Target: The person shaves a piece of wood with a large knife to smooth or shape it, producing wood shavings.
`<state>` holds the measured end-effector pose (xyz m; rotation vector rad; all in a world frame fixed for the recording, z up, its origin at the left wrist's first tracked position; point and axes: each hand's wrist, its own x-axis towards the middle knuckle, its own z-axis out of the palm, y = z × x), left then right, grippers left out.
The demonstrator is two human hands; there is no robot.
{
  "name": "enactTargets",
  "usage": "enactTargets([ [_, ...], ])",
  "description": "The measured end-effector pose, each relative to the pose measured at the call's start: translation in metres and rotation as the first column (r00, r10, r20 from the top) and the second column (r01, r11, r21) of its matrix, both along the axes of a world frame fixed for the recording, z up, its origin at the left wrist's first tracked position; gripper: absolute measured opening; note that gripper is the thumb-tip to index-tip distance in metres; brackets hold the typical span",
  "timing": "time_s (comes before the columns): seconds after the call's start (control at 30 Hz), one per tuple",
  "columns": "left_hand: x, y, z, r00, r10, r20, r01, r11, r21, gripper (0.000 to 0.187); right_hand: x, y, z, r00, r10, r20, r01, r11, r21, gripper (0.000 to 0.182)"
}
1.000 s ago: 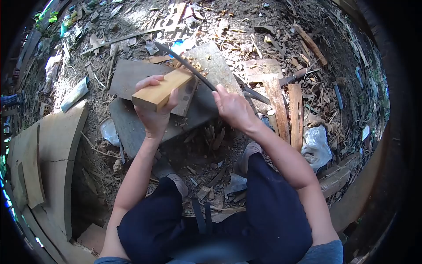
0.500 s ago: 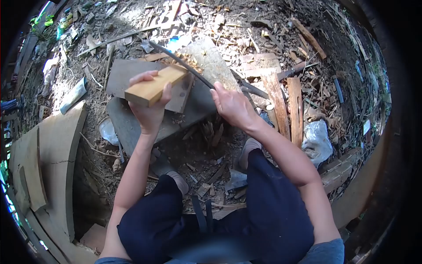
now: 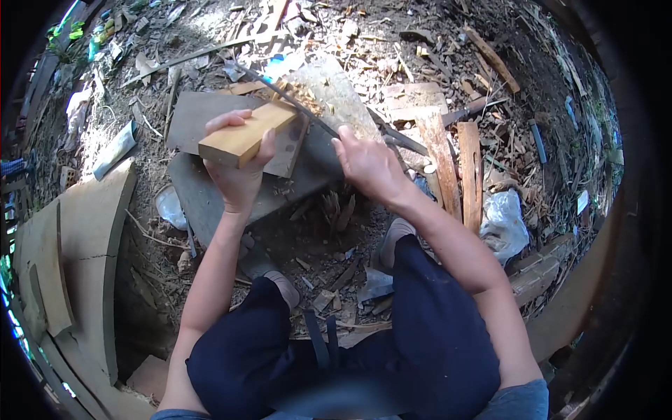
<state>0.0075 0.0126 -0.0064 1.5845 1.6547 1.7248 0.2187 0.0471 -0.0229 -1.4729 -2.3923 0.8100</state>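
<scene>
Wood block (image 3: 245, 134) is sitting left of centre in the upper frame, long axis running lower left to upper right. Left hand (image 3: 236, 183) is gripping it, so nearer; right hand (image 3: 374, 169) is clutching the dark long tool (image 3: 308, 112), which is slanting across near the block's upper-right end, contact can't tell. Vs 1 s ago: block showing slightly further left, boards (image 3: 199, 115) also shifting, so probably camera

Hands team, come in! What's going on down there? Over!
Left hand gripping wooden block. Right hand closed on long dark tool, by block's far end; contact unclear. Wood shavings just beyond, nothing seen blocking. Over.
</scene>
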Motion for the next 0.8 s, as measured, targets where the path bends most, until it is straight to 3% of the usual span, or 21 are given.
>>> enactTargets([
  [0.1,-0.002,0.001,0.000,1.000,0.017,0.015,-0.017,1.000,0.005,0.041,-0.002,0.002,-0.004,0.989,0.011,-0.146,-0.011,1.000,0.002,0.026],
  [0.23,-0.001,0.001,0.001,1.000,0.001,-0.008,-0.001,1.000,0.000,0.040,-0.004,0.010,0.037,0.987,-0.024,-0.158,0.014,0.998,-0.065,0.026],
  [0.3,0.000,0.002,0.001,1.000,-0.006,0.006,0.006,1.000,-0.005,0.040,-0.006,0.013,0.072,0.953,0.013,-0.304,0.018,0.995,0.100,0.025],
  [0.4,0.000,0.002,0.001,1.000,0.010,0.014,-0.010,1.000,0.016,0.040,-0.005,0.006,0.078,0.922,0.033,-0.385,0.033,0.986,0.164,0.024],
  [0.43,0.000,0.001,0.001,1.000,0.007,0.005,-0.007,1.000,0.012,0.040,-0.005,0.006,0.055,0.952,0.039,-0.304,0.008,0.989,0.151,0.023],
  [0.47,-0.001,0.002,0.001,1.000,0.007,-0.007,-0.007,1.000,0.014,0.040,-0.003,0.004,0.031,0.993,0.022,-0.113,-0.024,1.000,-0.018,0.026],
  [0.53,-0.002,0.001,0.000,1.000,0.018,-0.004,-0.018,1.000,0.018,0.040,0.006,0.013,-0.021,0.996,0.003,-0.084,-0.003,1.000,0.005,0.032],
  [0.57,-0.002,0.001,0.000,1.000,0.015,0.007,-0.015,1.000,0.008,0.040,0.005,0.015,-0.021,0.996,0.005,-0.093,-0.004,1.000,0.017,0.032],
  [0.67,-0.007,0.003,-0.003,1.000,-0.003,0.017,0.003,1.000,0.005,0.040,0.007,0.022,-0.010,0.990,0.017,-0.138,-0.025,0.998,-0.057,0.033],
  [0.73,-0.006,0.002,-0.001,0.999,-0.018,0.048,0.020,0.999,-0.027,0.040,-0.001,0.025,0.026,0.969,0.016,-0.248,-0.048,0.991,-0.122,0.034],
  [0.8,-0.007,0.003,0.004,0.998,-0.024,0.062,0.025,0.999,-0.022,0.039,-0.007,0.024,0.069,0.928,0.034,-0.371,-0.046,0.999,-0.023,0.032],
])
